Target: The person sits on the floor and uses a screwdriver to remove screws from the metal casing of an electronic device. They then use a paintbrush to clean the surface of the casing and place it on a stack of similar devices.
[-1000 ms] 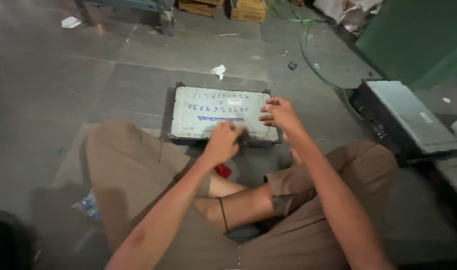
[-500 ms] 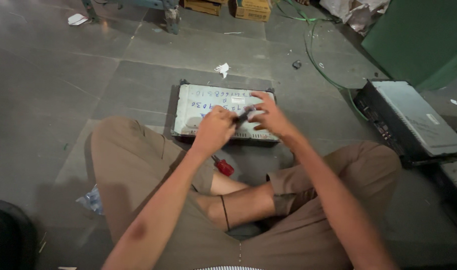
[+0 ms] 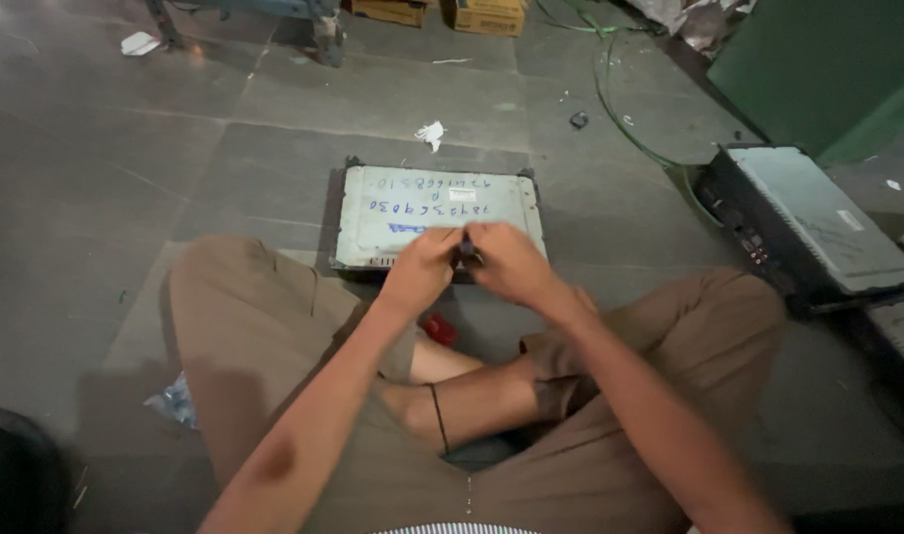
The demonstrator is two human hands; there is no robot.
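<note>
Posture: person seated cross-legged on a grey stone floor (image 3: pixel 126 198), brown trousers, a thin dark band round one ankle (image 3: pixel 438 415).
Near left: crumpled clear wrapper (image 3: pixel 175 400) on the floor beside the knee; a dark round object (image 3: pixel 12 475) at the lower left corner, too cut off to tell its kind.
Between the legs: small red object (image 3: pixel 438 328) on the floor, partly hidden by the forearm; kind unclear.
Left hand (image 3: pixel 420 269): fingers curled in, meeting the right hand over the near edge of the flat case; closed onto the small dark object.
Right hand (image 3: pixel 511 265): fingers bent, also pinched on the small dark object (image 3: pixel 466 251). The object sits between the two hands and is too small and blurred to name.
Flat case: pale grey metal unit (image 3: pixel 412 198) lying flat on the floor just ahead of the shins, handwriting in blue on its lid, dark frame at the corners. Hands hover over its near right part.
Right side: black box-shaped unit with pale lid (image 3: pixel 808 222), well apart from the case, front panel facing in.
Further: scrap of white paper (image 3: pixel 431 133) just beyond the case; green cable (image 3: pixel 620 119) curving over the floor; green panel (image 3: pixel 828 69) at upper right.
Far edge: cardboard boxes (image 3: pixel 442 12) and a metal stand leg (image 3: pixel 323 40); another white scrap (image 3: pixel 137 43) at upper left.
</note>
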